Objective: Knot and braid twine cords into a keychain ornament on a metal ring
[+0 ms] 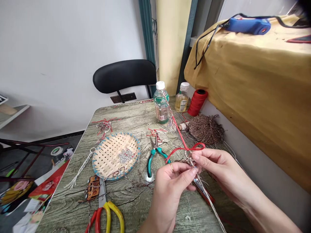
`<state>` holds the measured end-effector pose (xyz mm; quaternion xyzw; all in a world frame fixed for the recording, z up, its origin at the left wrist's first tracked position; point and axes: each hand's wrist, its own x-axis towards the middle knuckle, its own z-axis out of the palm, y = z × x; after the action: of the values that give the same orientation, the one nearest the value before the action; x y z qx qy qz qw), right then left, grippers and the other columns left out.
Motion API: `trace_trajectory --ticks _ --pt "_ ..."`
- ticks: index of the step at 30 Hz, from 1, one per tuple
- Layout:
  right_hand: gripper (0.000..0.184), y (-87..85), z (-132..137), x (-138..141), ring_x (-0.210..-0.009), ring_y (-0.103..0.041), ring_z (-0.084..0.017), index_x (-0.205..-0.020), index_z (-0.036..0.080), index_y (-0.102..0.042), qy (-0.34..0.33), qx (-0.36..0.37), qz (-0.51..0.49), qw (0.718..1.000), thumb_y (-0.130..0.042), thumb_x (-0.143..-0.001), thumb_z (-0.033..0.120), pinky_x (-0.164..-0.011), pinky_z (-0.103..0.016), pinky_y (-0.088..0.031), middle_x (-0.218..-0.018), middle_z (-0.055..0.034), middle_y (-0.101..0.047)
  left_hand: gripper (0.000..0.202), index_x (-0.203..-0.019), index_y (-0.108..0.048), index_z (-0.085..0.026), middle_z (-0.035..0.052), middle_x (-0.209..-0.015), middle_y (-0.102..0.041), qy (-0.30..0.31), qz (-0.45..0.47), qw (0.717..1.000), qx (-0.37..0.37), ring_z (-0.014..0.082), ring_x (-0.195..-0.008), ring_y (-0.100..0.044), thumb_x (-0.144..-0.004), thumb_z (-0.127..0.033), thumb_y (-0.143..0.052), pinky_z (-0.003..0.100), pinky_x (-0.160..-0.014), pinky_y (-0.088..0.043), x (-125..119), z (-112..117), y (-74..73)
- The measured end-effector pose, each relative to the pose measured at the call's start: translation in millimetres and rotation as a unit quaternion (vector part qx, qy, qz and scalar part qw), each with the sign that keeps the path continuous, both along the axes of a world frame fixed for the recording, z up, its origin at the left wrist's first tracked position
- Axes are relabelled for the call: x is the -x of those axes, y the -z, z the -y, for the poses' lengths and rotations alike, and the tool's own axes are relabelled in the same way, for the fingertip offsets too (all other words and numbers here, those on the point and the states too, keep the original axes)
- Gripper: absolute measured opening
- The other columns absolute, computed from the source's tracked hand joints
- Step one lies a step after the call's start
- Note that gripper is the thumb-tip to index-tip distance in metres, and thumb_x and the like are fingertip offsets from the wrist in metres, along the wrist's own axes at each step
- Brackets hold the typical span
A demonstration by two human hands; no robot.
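A taut red cord (pixel 179 131) runs from the neck of a green-labelled bottle (pixel 161 108) down to a small ring (pixel 188 154), where red strands loop out to both sides. Below the ring hangs a bundle of pale cords (pixel 212 207). My left hand (pixel 173 183) pinches these cords just under the ring. Opposite it, my right hand (pixel 216 161) has thumb and finger closed on the cords right beside the ring; the exact strands are hidden by the fingertips. Behind my left hand lie teal-handled pliers (pixel 151 158), their handles spread.
A woven basket (pixel 104 158) holds small silvery pieces. Nearby are red-and-yellow-handled scissors (pixel 102 207), an orange car-shaped piece (pixel 92 188) and a braided white cord (pixel 82 166). At the back stand a small bottle (pixel 182 98), a red thread spool (pixel 197 103) and a brown yarn bundle (pixel 206 128).
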<state>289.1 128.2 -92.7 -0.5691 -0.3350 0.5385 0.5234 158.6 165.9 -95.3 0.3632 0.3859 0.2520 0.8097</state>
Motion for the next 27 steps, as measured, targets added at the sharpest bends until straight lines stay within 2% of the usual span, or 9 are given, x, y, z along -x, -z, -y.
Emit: trace_trajectory --ticks 4,8,11,14,21,27 --pt "0.03 -1.8 3 -4 -0.058 -0.044 -0.011 -0.061 0.017 -0.059 -0.01 0.0 0.095 0.995 -0.053 -0.08 0.039 -0.057 -0.022 -0.037 -0.059 0.0024 -0.05 0.011 -0.074 -0.066 -0.011 0.0045 -0.073 -0.064 0.008 -0.002 1.0 -0.012 0.0111 -0.069 -0.054 -0.069 -0.021 -0.066 0.019 -0.058 -0.044 1 -2 2.6" --pt "0.027 -5.5 14 -4 -0.056 -0.044 -0.012 -0.061 0.018 -0.056 -0.006 0.027 0.211 0.977 -0.058 -0.075 0.041 -0.052 -0.022 -0.036 -0.058 0.0025 -0.048 0.01 -0.07 -0.065 -0.012 0.0008 -0.067 -0.06 0.016 -0.038 0.997 -0.068 0.0091 -0.063 -0.051 -0.071 -0.022 -0.065 0.02 -0.061 -0.043 3 -5 6.5" --pt "0.026 -6.9 23 0 -0.056 -0.048 -0.013 -0.057 0.018 -0.055 -0.05 0.023 0.266 0.962 -0.058 -0.075 0.038 -0.054 -0.023 -0.038 -0.058 0.0013 -0.052 0.01 -0.069 -0.064 -0.013 0.0003 -0.067 -0.06 0.028 -0.056 0.992 -0.113 0.0103 -0.066 -0.051 -0.072 -0.022 -0.063 0.022 -0.065 -0.041 3 -6 7.9" --pt "0.028 -7.2 27 2 -0.056 -0.049 -0.013 -0.056 0.019 -0.056 -0.081 0.014 0.279 0.957 -0.053 -0.079 0.035 -0.053 -0.024 -0.039 -0.059 0.0004 -0.053 0.011 -0.068 -0.063 -0.013 0.0001 -0.067 -0.059 0.031 -0.065 0.989 -0.132 0.0107 -0.068 -0.05 -0.074 -0.023 -0.062 0.022 -0.065 -0.04 4 -6 8.1" --pt "0.024 -3.7 26 -3 -0.059 -0.051 -0.015 -0.063 0.02 -0.061 -0.08 0.024 0.226 0.97 -0.052 -0.079 0.035 -0.054 -0.024 -0.041 -0.063 -0.0008 -0.056 0.009 -0.07 -0.061 -0.012 0.0001 -0.067 -0.058 0.034 -0.057 0.994 -0.085 0.0096 -0.065 -0.051 -0.073 -0.021 -0.061 0.021 -0.064 -0.041 5 -7 7.0" --pt "0.013 8.0 28 3 -0.051 -0.045 -0.011 -0.057 0.019 -0.053 -0.032 0.042 0.214 0.975 -0.054 -0.07 0.017 -0.049 -0.022 -0.039 -0.054 0.0033 -0.05 0.006 -0.071 -0.059 -0.01 0.0035 -0.069 -0.061 0.032 -0.001 0.999 0.031 0.0104 -0.066 -0.056 -0.073 -0.016 -0.06 0.021 -0.06 -0.045 6 -8 7.0"
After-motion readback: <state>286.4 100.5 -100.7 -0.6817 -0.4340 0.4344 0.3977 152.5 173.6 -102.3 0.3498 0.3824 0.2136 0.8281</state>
